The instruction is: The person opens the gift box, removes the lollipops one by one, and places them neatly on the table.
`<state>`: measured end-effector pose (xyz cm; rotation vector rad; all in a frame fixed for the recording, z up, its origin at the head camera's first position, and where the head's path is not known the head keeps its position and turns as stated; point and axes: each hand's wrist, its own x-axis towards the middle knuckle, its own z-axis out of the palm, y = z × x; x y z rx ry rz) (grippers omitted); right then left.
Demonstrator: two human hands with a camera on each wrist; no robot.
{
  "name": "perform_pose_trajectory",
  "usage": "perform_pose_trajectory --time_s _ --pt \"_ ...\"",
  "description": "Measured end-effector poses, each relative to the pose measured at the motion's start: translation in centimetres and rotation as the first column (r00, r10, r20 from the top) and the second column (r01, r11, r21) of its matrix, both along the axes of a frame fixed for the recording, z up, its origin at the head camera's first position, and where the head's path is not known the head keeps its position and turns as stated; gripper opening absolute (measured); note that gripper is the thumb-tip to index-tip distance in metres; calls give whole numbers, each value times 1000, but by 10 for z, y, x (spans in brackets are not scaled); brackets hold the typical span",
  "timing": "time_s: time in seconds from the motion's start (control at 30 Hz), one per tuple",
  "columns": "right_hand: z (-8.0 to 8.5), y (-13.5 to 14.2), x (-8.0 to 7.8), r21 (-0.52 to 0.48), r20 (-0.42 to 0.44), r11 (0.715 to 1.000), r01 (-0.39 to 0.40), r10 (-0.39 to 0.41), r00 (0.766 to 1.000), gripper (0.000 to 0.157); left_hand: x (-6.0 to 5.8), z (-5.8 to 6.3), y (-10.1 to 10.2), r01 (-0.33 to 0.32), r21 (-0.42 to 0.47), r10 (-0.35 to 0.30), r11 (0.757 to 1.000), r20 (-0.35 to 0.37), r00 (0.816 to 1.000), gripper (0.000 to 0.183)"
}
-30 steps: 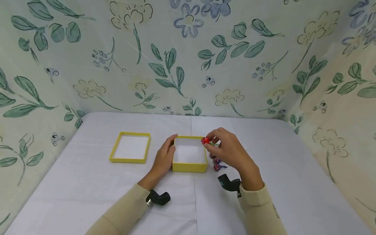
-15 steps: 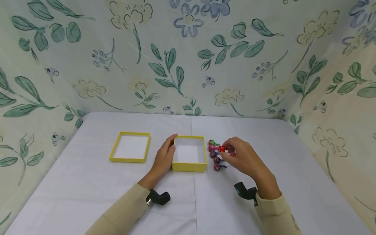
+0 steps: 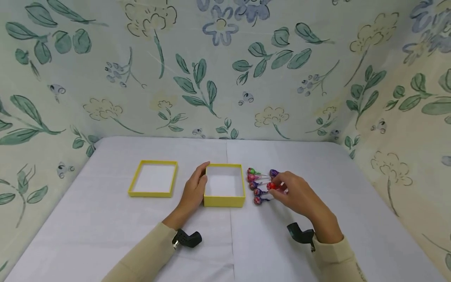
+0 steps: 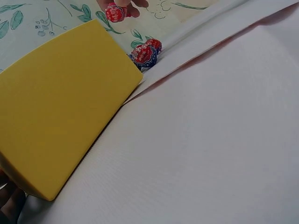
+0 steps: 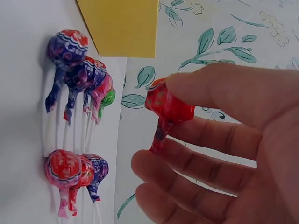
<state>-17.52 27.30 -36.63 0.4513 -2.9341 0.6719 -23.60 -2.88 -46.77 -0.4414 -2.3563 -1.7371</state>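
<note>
My right hand point(image 3: 299, 194) pinches a red-wrapped lollipop point(image 5: 173, 102) between thumb and fingers, over other lollipops right of a yellow box. Its stick is hidden by the fingers. Two rows of lollipops lie there with sticks pointing towards each other: the left row has a green one point(image 3: 251, 171), a pink one point(image 3: 251, 178) and several purple ones point(image 3: 258, 200); the right row, partly behind my hand, shows a purple one point(image 3: 273, 172). My left hand point(image 3: 191, 192) rests along the left wall of the open yellow box point(image 3: 224, 201), fingertips at its far corner.
A shallow yellow lid point(image 3: 151, 194) with a white inside lies left of the box. White cloth point(image 3: 105, 223) with creases covers the table. A floral-patterned curtain point(image 3: 218, 78) stands behind and at both sides.
My right hand has moved from the box's right rim to the right and nearer to me, carrying the red lollipop. My left hand stays at the box. The head view has shifted slightly.
</note>
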Motion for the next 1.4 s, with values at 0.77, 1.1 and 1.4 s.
perform_pose_trajectory --time_s 0.77,1.1,1.4 --pt "-2 22 -5 114 309 993 -4 -32 951 12 0 1 1 11 4 -11 1000 6 1000 43" --pt "-9 20 -7 143 360 989 41 -90 929 16 -1 1 0 12 -3 -12 1000 15 1000 44" --pt "-17 20 -9 144 369 988 60 -110 923 17 0 -1 0 3 -2 -3 1000 12 1000 43"
